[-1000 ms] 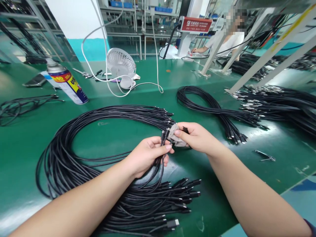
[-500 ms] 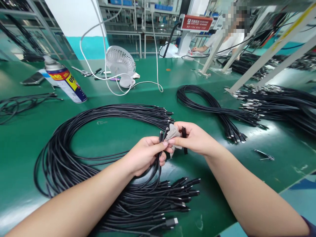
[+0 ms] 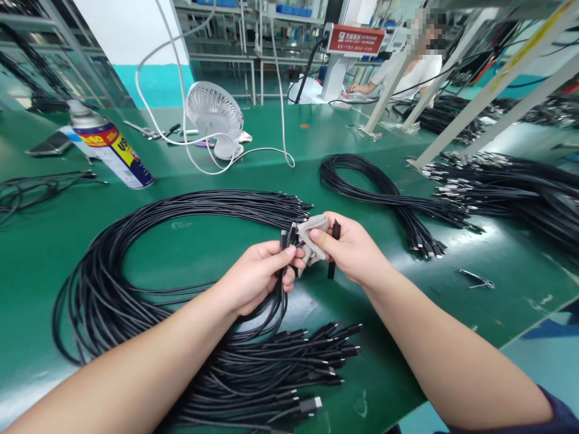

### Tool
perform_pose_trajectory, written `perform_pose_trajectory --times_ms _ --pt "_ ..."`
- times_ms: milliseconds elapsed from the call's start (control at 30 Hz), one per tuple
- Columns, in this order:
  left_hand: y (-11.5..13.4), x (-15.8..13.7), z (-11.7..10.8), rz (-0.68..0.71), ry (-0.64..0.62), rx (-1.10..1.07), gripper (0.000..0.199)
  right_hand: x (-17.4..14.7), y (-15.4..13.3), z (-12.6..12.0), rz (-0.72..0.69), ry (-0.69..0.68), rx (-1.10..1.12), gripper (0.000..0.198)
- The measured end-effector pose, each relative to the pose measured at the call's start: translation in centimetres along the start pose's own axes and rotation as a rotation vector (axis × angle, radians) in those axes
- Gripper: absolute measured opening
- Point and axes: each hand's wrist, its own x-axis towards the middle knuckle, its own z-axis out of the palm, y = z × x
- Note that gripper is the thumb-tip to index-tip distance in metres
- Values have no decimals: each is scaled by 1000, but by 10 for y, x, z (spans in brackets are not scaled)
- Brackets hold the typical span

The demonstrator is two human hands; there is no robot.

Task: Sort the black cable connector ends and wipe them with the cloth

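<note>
Near the middle of the view, my left hand is closed around a few black cables, whose connector ends stick up past the thumb. My right hand pinches a folded grey cloth right beside those connectors. A black strip hangs by the right fingers; how it is held is hidden. Under my left arm lies a large looped bundle of black cables, with many plug ends fanned out toward the right.
On the green table stand a spray can and a white fan with a trailing cord. Another cable bundle, a small metal tool and a cable pile lie right. A person sits behind slanted posts.
The grey cloth is now spread and folded more broadly between my hands, and my right thumb presses on it. My left hand still grips the cables. The whole view has shifted slightly.
</note>
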Motion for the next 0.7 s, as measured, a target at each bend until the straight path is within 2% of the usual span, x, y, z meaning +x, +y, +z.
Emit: perform_pose_trajectory --times_ms 67,167,267,400,500,700 --pt "2 0 0 -3 3 -7 26 0 0 4 -23 41 -14 32" --pt "5 -1 1 -11 -9 -17 27 1 -1 8 -15 33 -38 35" --pt "5 -1 3 -2 -22 -5 29 1 -4 8 -33 37 -114 29" --pt "2 -2 3 0 -5 21 30 -2 -10 7 -110 81 -318 20" --pt "0 -3 4 -5 -18 29 32 -4 -12 7 -213 134 -497 21" --pt "-1 -1 2 -38 -46 23 32 -2 1 10 -322 189 -720 20"
